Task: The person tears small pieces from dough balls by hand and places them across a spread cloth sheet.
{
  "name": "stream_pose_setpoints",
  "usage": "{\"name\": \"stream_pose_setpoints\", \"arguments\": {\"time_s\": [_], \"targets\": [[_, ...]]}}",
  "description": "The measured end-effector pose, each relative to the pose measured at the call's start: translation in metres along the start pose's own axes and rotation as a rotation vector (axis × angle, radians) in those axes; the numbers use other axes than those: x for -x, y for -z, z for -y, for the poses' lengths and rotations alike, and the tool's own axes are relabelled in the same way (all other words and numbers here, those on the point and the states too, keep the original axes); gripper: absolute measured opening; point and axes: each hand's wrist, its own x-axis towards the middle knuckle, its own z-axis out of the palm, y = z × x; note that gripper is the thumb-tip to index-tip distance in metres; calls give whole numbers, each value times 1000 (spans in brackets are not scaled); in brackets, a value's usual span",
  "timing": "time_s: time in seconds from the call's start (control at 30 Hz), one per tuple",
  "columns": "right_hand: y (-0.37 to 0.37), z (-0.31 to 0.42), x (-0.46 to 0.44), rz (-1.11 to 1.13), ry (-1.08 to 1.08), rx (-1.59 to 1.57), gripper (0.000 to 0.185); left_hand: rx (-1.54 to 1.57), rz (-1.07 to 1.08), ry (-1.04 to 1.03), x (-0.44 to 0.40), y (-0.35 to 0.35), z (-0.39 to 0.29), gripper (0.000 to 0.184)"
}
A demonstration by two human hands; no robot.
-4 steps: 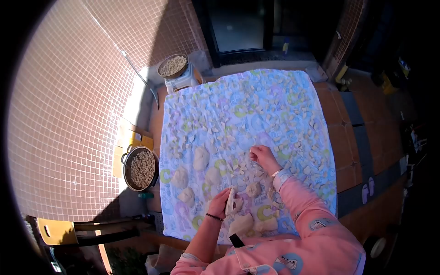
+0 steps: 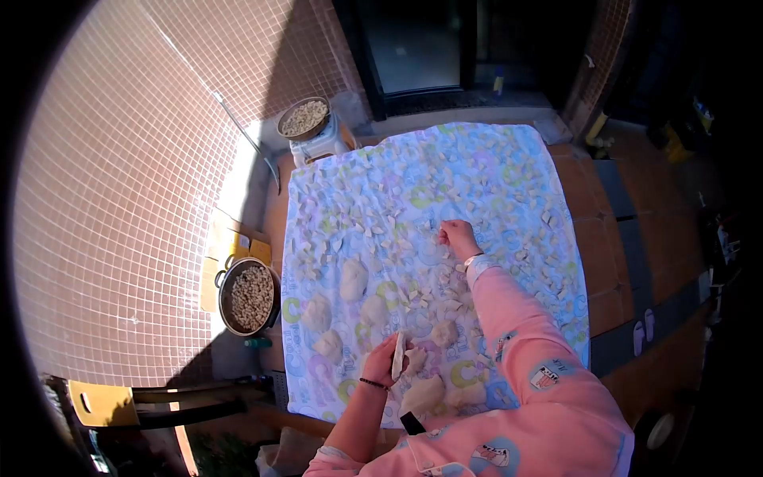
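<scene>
Pink sleeves (image 2: 513, 306) on, and my left fingers (image 2: 387, 345) are gripping a pale slab (image 2: 399, 355) over the near part of a printed cloth (image 2: 318, 389). My right fingers (image 2: 450, 230) are farther out and to the right of those, curled in; honestly can't tell whether they're pinching a bit or have let go. Small pale pieces (image 2: 515, 193) are scattered beyond my right fingers and off to both sides. Chunky pale lumps (image 2: 354, 280) sit around my left fingers, some out left, a couple closer to me. Further left, just off the cloth, there's a dark-sided pot (image 2: 276, 307) of little bits.
</scene>
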Motion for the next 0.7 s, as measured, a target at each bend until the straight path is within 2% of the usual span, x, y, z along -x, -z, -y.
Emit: {"name": "stream_pose_setpoints", "arguments": {"time_s": [0.13, 0.23, 0.3, 0.43, 0.5, 0.6, 0.7], "targets": [[-14, 21, -28, -82, 77, 94, 18, 59, -35, -27, -2, 0, -6, 20], [-7, -5, -21, -77, 118, 142, 22, 54, 13, -39, -3, 7, -3, 21], [-13, -13, 21, -22, 121, 189, 21, 35, 50, -56, -4, 10, -4, 22], [-28, -16, 130, 462, 42, 210, 19, -69, -65, -101, -7, -6, -5, 21], [-32, -16, 172, 580, -43, 294, 19, -83, -126, -123, -8, -15, -3, 22], [-29, -20, 195, 657, -31, 337, 21, -234, -105, -222, -10, -18, 0, 20], [-25, -23, 202, 580, 16, 354, 20, -320, -118, -235, -14, -14, 6, 19]]}}
